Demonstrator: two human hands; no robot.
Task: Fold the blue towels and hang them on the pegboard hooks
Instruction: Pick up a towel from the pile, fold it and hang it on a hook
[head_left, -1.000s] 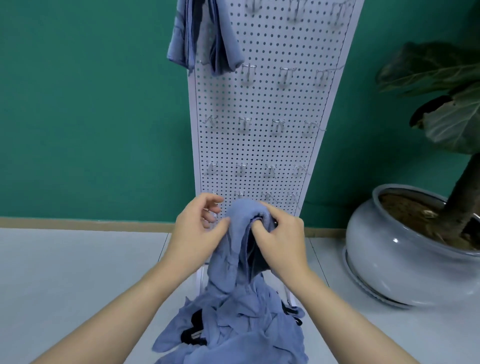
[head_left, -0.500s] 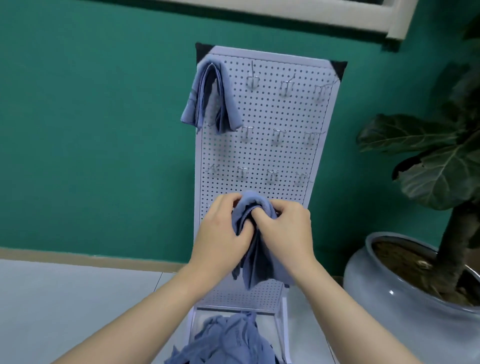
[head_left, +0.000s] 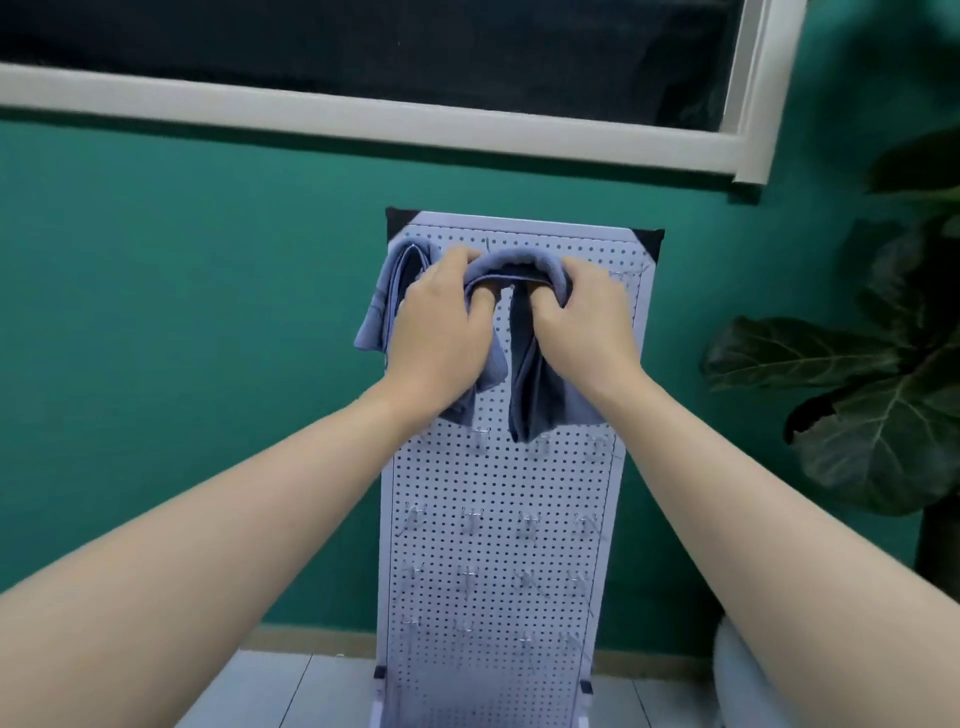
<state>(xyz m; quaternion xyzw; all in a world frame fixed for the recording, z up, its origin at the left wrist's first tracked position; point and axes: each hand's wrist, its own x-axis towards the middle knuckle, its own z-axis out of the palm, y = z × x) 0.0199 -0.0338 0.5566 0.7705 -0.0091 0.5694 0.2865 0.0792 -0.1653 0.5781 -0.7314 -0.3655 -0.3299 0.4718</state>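
A white pegboard (head_left: 498, 519) stands upright against the green wall, with rows of small metal hooks (head_left: 470, 519). One blue towel (head_left: 387, 296) hangs at its top left corner. A second folded blue towel (head_left: 524, 374) is draped across the top row, its ends hanging down. My left hand (head_left: 441, 327) grips the towel's left part with curled fingers. My right hand (head_left: 587, 322) grips its right part the same way. The hook under the towel is hidden.
A window frame (head_left: 363, 119) runs above the board. A large-leafed plant (head_left: 857, 395) stands to the right, with the rim of its pale pot (head_left: 732, 670) at the lower right. White floor (head_left: 291, 691) shows at the board's foot.
Both hands have lifted the folded towel from the lower middle of the board up to the top row. The view has tilted upward, so the towel pile on the floor is out of sight.
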